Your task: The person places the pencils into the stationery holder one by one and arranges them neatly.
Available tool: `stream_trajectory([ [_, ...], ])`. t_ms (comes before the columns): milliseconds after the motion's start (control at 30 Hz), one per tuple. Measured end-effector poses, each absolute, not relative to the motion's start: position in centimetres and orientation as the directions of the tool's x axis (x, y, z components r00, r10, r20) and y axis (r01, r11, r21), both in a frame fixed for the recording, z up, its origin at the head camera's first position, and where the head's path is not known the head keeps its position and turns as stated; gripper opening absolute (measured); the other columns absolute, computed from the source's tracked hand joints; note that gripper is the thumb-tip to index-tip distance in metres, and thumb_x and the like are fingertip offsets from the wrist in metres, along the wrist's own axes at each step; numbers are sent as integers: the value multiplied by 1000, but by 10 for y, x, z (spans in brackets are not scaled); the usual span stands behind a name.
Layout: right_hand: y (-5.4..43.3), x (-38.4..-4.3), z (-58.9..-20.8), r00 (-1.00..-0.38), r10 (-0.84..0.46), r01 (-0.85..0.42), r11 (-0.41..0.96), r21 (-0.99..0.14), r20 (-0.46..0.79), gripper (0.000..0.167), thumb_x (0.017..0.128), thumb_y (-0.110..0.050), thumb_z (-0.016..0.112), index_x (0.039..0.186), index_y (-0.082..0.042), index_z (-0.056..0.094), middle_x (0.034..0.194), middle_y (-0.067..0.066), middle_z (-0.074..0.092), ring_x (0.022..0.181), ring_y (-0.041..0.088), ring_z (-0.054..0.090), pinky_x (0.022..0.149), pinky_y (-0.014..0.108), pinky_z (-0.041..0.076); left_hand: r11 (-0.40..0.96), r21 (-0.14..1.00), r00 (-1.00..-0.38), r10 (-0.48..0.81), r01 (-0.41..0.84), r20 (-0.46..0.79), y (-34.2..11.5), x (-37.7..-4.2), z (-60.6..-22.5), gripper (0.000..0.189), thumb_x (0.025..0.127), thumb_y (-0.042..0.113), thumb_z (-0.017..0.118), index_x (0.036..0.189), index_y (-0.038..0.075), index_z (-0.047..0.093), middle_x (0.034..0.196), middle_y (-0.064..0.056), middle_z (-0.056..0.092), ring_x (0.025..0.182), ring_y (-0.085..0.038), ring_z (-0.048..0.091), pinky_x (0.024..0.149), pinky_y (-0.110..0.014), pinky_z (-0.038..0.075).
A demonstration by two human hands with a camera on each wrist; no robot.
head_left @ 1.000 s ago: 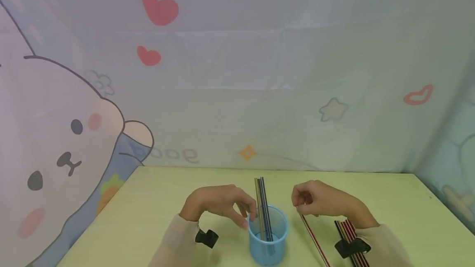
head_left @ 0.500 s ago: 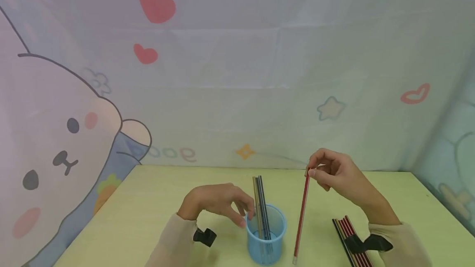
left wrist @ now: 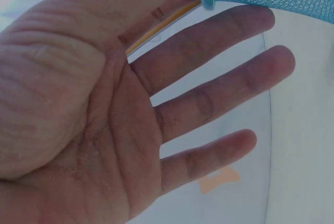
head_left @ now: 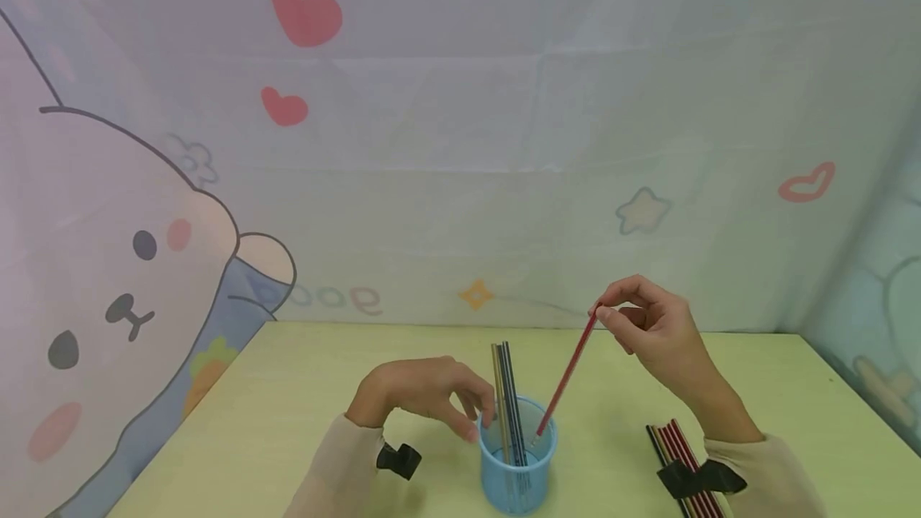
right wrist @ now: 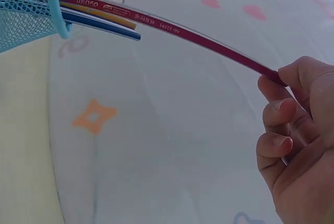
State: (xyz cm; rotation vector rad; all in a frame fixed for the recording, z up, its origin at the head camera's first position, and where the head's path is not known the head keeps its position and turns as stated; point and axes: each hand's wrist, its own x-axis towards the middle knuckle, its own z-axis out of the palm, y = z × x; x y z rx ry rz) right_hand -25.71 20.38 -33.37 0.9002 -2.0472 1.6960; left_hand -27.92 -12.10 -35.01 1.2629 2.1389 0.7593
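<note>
My right hand [head_left: 651, 330] pinches the top end of a red pencil [head_left: 568, 374] between thumb and fingers. The pencil slants down to the left, its lower end inside the mouth of a light blue mesh pen cup [head_left: 514, 486]. Printed lettering runs along its side in the right wrist view. Several pencils [head_left: 512, 406], yellowish and dark, stand in the cup, leaning slightly. At the cup's left rim, my left hand [head_left: 432, 394] holds the edge between thumb and index finger; the other fingers [left wrist: 229, 93] are extended in the left wrist view.
A bundle of red and dark pencils [head_left: 683, 462] lies at the right, partly under the right wrist's black strap [head_left: 701, 480]. The pale yellow-green table [head_left: 252, 422] ends at a printed cloth backdrop [head_left: 446, 142] with hearts and a cartoon animal.
My right hand has lifted the red pencil from the table, raised it, and tilted it so its lower end is in the cup. The left hand stays at the rim.
</note>
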Motion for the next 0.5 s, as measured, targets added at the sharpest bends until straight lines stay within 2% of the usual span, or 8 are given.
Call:
stream_trajectory([
  [167,184,-256,-344,-751,-273,-654,185,-733,601,10,97,-2,63,105,-8,64,93,6,64,50,14,44,42,30,38,412,702,-423,890,581,-172,-121,-278,-349,12,88,14,77,96,14,69,100,6,70,96,-4,67,89,-22,53],
  [300,168,-257,-356,-750,-333,-654,241,-717,572,9,97,-8,66,103,-15,65,94,2,65,51,10,40,45,27,39,404,717,-415,893,568,-173,-121,-278,-350,12,88,15,77,97,11,69,101,2,70,96,-4,67,89,-22,53],
  [367,163,-259,-361,-748,-373,-652,259,-713,548,10,97,-11,67,104,-17,64,95,1,65,56,9,45,49,26,42,390,716,-405,900,580,-162,-120,-278,-350,13,89,15,77,98,10,69,102,1,70,96,-5,67,89,-22,53],
  [500,157,-260,-367,-757,-468,-614,272,-741,456,18,99,-11,64,115,-20,62,98,3,65,58,9,50,50,24,44,374,708,-391,908,599,-149,-119,-278,-350,13,89,15,76,99,10,69,101,1,70,95,-5,67,89,-22,53],
])
